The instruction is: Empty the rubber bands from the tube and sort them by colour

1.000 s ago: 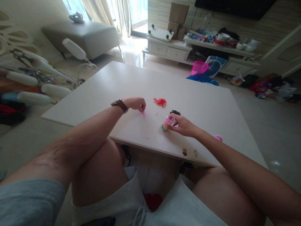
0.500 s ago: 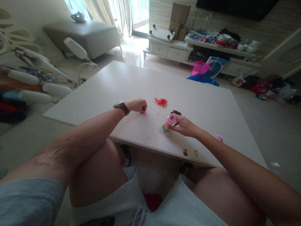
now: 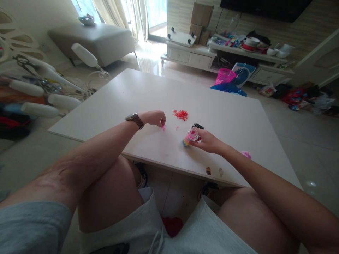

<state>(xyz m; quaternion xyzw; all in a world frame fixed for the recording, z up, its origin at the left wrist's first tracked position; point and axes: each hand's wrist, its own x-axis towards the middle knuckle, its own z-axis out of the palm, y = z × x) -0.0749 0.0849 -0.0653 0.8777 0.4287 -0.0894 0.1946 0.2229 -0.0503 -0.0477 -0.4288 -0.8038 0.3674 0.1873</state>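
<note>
Jar [image 3: 188,138] toward the tabletop's [image 3: 156,91] near edge could spill if your right hand's [image 3: 208,141] wrapped grip slips, since your left hand [image 3: 154,118], pinching pink bits [image 3: 164,127], is well apart.

Head-worn view, facing forward and down, over table [image 3: 148,91]

Left hand [image 3: 155,118] pinched, right hand [image 3: 208,141] curled

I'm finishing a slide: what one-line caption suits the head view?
Right hand holding a jar, left hand at pink bits, red pile beyond on the white table.
</note>
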